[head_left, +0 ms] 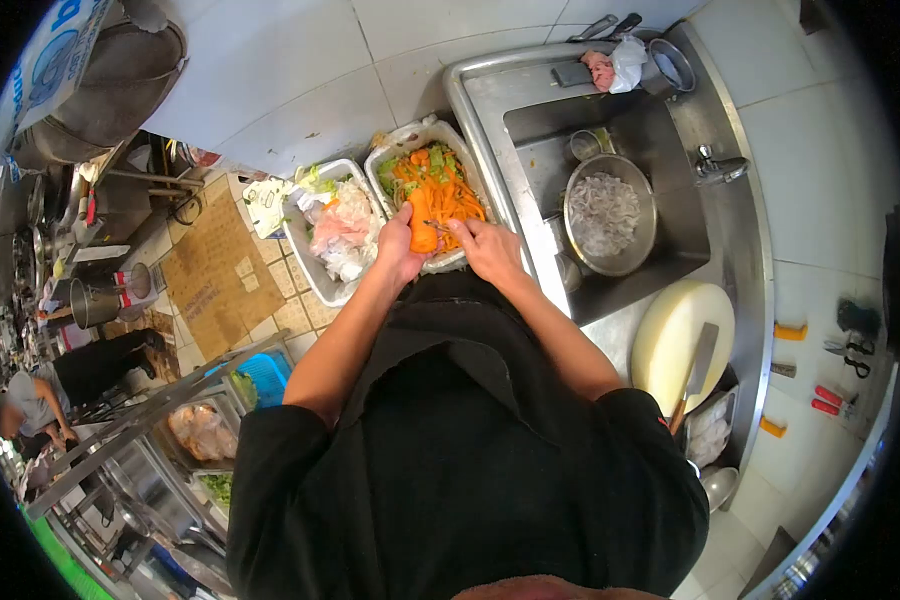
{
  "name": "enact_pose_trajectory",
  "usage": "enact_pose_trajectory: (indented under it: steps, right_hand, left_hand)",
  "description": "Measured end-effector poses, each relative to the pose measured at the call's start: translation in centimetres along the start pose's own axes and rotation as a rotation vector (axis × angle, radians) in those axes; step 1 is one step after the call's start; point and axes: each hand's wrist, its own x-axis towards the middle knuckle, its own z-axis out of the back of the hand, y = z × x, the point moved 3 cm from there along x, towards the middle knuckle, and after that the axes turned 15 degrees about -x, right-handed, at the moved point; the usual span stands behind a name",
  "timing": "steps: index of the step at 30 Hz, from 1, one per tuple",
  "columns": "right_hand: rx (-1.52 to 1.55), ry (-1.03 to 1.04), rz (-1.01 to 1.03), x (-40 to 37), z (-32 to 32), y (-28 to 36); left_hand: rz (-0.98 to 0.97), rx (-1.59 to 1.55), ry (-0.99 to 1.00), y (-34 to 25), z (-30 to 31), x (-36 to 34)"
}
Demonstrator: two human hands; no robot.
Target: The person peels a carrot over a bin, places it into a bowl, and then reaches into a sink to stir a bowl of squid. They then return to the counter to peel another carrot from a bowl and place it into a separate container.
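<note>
My left hand is closed round a thick orange carrot, held over a white bin. In my right hand is a small peeler, mostly covered by the fingers, its head close against the carrot. Orange peelings and green scraps lie in the bin beneath both hands. Left of it, a second white bin holds pale and pinkish plastic bags and other scraps.
On the right, a steel sink contains a colander of greyish translucent food under the tap. A knife rests on a round cutting board. Another person is far left, beyond a metal rack.
</note>
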Motion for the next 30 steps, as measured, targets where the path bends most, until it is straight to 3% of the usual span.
enact_pose_trajectory:
  steps: [9, 15, 21, 24, 30]
  right_hand:
    - [-0.032, -0.025, 0.173, -0.6, -0.1, 2.5]
    - [-0.08, 0.024, 0.164, -0.7, -1.9, 3.0]
    - [-0.205, 0.201, -0.082, 5.4, -4.4, 1.6]
    - [-0.286, 0.261, -0.112, 8.8, -5.6, 0.0]
    - [-0.209, 0.156, -0.221, 8.6, -1.9, 1.0]
  left_hand:
    - [-0.046, -0.138, -0.044, -0.2, 2.7, 0.6]
    - [-0.075, -0.105, -0.082, -0.1, 3.3, -0.2]
    - [0.013, 0.073, 0.087, 0.5, 3.5, -2.6]
    - [0.075, 0.114, 0.162, 0.6, 2.6, -4.2]
    - [-0.037, -0.038, -0.032, -1.9, 4.2, -1.2]
